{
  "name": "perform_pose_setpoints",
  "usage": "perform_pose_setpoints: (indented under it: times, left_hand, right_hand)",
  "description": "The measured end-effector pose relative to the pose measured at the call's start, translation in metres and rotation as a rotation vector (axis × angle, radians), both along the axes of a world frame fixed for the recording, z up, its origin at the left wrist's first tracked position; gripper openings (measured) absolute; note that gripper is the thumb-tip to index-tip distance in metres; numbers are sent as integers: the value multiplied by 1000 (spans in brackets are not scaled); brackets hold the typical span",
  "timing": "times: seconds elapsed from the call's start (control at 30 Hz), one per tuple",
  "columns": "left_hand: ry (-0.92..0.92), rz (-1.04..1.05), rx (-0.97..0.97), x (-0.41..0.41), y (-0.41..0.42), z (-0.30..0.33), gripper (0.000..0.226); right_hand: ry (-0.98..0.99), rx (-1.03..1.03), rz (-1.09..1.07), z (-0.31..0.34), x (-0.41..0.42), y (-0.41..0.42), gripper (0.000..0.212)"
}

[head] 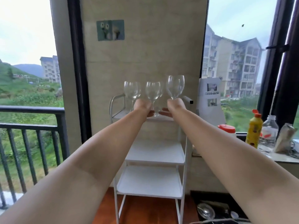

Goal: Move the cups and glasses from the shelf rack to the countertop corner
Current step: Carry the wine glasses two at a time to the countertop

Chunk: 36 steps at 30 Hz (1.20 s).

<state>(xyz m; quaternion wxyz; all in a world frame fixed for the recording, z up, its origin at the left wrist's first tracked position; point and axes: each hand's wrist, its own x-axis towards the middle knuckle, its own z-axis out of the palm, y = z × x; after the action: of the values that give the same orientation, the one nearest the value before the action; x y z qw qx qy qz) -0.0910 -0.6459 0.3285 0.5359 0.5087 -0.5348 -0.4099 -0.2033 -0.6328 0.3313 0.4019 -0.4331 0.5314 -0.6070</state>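
Both hands reach to the rack's (pixel 152 152) top shelf. The right hand (pixel 175 105) pinches the right glass (pixel 175 87) by its stem, already raised. The left hand (pixel 142 106) closes on the left glass (pixel 131 90). The middle glass (pixel 152 92) stands between; stems give safe holds.

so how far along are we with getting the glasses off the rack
Nothing looks moved yet. In hand: the right hand lifts the right wine glass by its stem; the left hand closes around the middle glass. Left: the left glass on the rack's top shelf.
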Motion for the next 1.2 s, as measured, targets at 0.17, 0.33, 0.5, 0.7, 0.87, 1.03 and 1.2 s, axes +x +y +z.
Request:
perform_pose_setpoints:
  times: [0.17,0.33,0.5,0.7,0.87,1.03,1.2]
  left_hand:
    - [94,-63,92,-1,-13,-2,18]
    - [19,-77,67,-7,-23,-2,21]
    - [-20,-53,-32,-6,-21,-5,27]
    - [-51,-14,-180,2,1,1,22]
    - [-38,39,-216,17,31,1,18]
    - [-103,16,-204,39,72,-6,32]
    - [-111,-16,-106,61,122,-35,31]
  right_hand:
    - [-94,18,4,-1,-4,-12,44]
    - [4,15,-6,1,-8,-13,39]
    - [-109,18,-46,1,-12,-13,41]
    - [126,-68,-54,4,-4,10,33]
    - [182,-66,-60,2,8,42,33]
    - [245,-133,-116,-4,26,82,27]
    - [269,-51,-157,-35,44,122,31]
